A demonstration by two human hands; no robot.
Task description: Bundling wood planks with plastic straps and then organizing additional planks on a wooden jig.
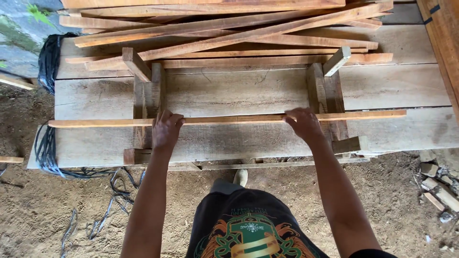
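A long thin wooden slat (229, 119) lies crosswise over two upright wooden block supports, one on the left (146, 91) and one on the right (325, 88). My left hand (166, 130) grips the slat just right of the left support. My right hand (303, 123) grips it close to the right support. The slat sticks out past both supports. All of this rests on a bench of wide grey planks (239, 91).
A pile of loose slats (224, 28) lies across the back of the bench. Black cable (50, 59) hangs at the bench's left end and trails over the sandy ground (57, 210). Wood offcuts (437, 186) lie at the right. My foot (240, 177) is below the bench edge.
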